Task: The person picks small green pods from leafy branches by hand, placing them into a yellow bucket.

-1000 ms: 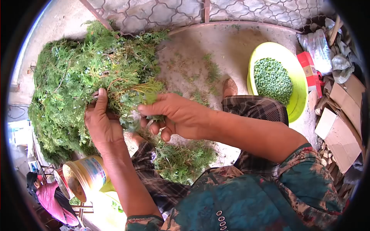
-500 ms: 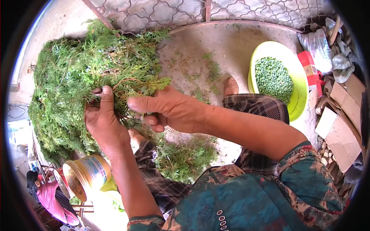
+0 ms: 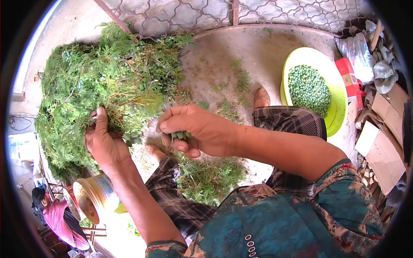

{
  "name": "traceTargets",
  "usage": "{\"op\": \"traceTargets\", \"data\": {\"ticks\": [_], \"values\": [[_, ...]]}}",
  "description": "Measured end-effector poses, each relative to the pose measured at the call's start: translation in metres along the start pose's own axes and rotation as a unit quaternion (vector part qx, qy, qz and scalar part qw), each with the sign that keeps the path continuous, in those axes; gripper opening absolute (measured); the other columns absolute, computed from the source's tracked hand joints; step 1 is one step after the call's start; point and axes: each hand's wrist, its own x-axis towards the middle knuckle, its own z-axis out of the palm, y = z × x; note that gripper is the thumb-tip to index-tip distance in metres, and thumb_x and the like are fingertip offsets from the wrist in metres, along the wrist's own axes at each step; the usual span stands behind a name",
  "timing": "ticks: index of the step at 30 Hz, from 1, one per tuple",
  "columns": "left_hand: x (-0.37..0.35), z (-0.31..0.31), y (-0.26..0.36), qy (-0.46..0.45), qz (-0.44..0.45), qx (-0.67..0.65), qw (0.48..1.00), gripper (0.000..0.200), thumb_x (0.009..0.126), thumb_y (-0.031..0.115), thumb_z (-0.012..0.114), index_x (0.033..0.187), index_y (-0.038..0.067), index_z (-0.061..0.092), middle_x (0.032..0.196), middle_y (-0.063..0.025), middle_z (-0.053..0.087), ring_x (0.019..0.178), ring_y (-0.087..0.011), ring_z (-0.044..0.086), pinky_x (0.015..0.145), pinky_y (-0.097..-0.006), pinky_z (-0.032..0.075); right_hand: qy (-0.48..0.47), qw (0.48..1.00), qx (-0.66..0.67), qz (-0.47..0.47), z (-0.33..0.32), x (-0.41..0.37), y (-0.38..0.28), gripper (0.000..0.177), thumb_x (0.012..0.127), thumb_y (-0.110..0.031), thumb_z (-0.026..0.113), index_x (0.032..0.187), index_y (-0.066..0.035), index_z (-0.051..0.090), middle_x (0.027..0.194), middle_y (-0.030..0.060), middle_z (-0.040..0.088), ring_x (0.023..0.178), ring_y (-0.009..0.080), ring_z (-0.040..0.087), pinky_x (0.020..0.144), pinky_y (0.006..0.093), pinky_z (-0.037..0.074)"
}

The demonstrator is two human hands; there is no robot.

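Note:
My left hand (image 3: 108,144) is closed, thumb up, on the stem of an evergreen sprig (image 3: 137,99). The sprig's feathery tip points right and is slightly blurred. To its right, my right hand (image 3: 206,131) is curled around a few small green seed cones (image 3: 181,135), which show between thumb and fingers. The two hands are apart. Beyond my left hand lies a large heap of cut evergreen branches (image 3: 69,92). A yellow-green basin (image 3: 340,116) to the right holds many green seed cones (image 3: 307,89).
Stripped greenery (image 3: 211,176) lies on the floor between my feet. A bucket (image 3: 97,195) lies tipped at lower left, near a person in pink (image 3: 60,221). Flattened cardboard (image 3: 385,150) and a red box (image 3: 347,77) stand right. A metal lattice (image 3: 275,15) runs behind.
My right hand has drawn away from the sprig, and green seed cones now show in it. My left hand has shifted slightly left with the sprig.

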Motion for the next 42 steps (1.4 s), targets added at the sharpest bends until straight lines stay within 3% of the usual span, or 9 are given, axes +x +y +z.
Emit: {"op": "traceTargets", "data": {"ticks": [5,9,11,21,26,29,32,39,42], "values": [[-0.015,0.012,0.003,-0.040,-0.025,0.004,0.999,0.012,0.079,0.006,0.066,0.087,0.002,0.058,0.082,-0.0059,0.061,0.072,-0.0129,0.058,0.063,-0.0259,0.050,-0.012,0.999,0.011,-0.050,-0.005,0.008,0.006,0.024,0.080,-0.023,0.064,0.091,-0.006,0.051,0.071,-0.0015,0.049,0.055,0.0048,0.048,0.038,0.0192,0.035],[-0.025,0.017,-0.001,-0.076,-0.006,-0.013,0.997,0.015,0.080,0.007,0.066,0.089,0.002,0.056,0.084,-0.0070,0.060,0.076,-0.0125,0.058,0.066,-0.0258,0.050,-0.004,0.999,-0.006,-0.052,-0.006,0.011,0.006,0.029,0.080,-0.030,0.067,0.091,-0.008,0.051,0.072,-0.0027,0.049,0.055,0.0044,0.047,0.039,0.0195,0.035],[-0.032,0.023,0.003,-0.074,0.016,0.011,0.997,0.016,0.080,0.006,0.066,0.090,0.001,0.056,0.087,-0.0076,0.059,0.077,-0.0130,0.057,0.069,-0.0260,0.048,0.005,0.993,-0.036,-0.114,-0.007,0.012,0.003,0.034,0.079,-0.034,0.067,0.093,-0.008,0.051,0.071,-0.0037,0.048,0.054,0.0044,0.047,0.039,0.0195,0.035],[-0.041,0.026,0.007,-0.086,-0.010,0.021,0.996,0.020,0.081,0.010,0.065,0.095,0.001,0.055,0.090,-0.0071,0.058,0.077,-0.0128,0.055,0.069,-0.0252,0.045,0.099,0.977,-0.081,-0.170,-0.007,0.017,-0.004,0.035,0.077,-0.034,0.069,0.087,-0.005,0.052,0.060,-0.0004,0.045,0.046,0.0066,0.044,0.039,0.0201,0.034],[-0.034,0.019,0.005,-0.096,-0.057,0.032,0.993,0.022,0.079,0.012,0.068,0.095,0.001,0.055,0.087,-0.0057,0.058,0.075,-0.0115,0.055,0.065,-0.0241,0.044,0.021,0.996,-0.029,-0.081,-0.014,0.024,-0.007,0.029,0.080,-0.031,0.066,0.091,-0.007,0.053,0.063,0.0001,0.049,0.044,0.0047,0.041,0.033,0.0195,0.029],[-0.035,0.020,0.003,-0.091,-0.035,0.030,0.995,0.022,0.079,0.011,0.068,0.094,0.001,0.056,0.086,-0.0046,0.058,0.075,-0.0112,0.054,0.067,-0.0241,0.044,-0.007,1.000,-0.022,-0.008,-0.010,0.018,-0.011,0.026,0.082,-0.032,0.064,0.091,-0.010,0.053,0.068,0.0021,0.049,0.046,0.0048,0.040,0.034,0.0194,0.028],[-0.038,0.023,-0.002,-0.083,0.005,0.034,0.996,0.020,0.079,0.010,0.068,0.093,0.001,0.057,0.086,-0.0043,0.058,0.076,-0.0110,0.054,0.068,-0.0245,0.044,0.012,1.000,0.025,0.008,-0.010,0.017,-0.008,0.023,0.084,-0.031,0.061,0.091,-0.010,0.054,0.075,-0.0025,0.046,0.051,0.0050,0.039,0.038,0.0201,0.026],[-0.035,0.021,0.001,-0.080,0.005,0.056,0.995,0.016,0.079,0.008,0.067,0.092,0.002,0.058,0.087,-0.0049,0.058,0.078,-0.0115,0.054,0.071,-0.0248,0.043,0.034,0.999,0.001,0.039,-0.006,0.016,-0.013,0.026,0.084,-0.031,0.061,0.092,-0.007,0.053,0.074,-0.0006,0.048,0.050,0.0051,0.039,0.036,0.0198,0.026],[-0.024,0.017,0.001,-0.100,-0.009,0.016,0.995,0.016,0.078,0.007,0.067,0.091,0.001,0.060,0.089,-0.0057,0.059,0.080,-0.0122,0.053,0.074,-0.0260,0.042,-0.025,0.998,0.018,0.048,-0.001,0.013,-0.016,0.027,0.084,-0.030,0.061,0.089,-0.005,0.052,0.072,0.0026,0.049,0.047,0.0050,0.039,0.034,0.0192,0.026]]}}
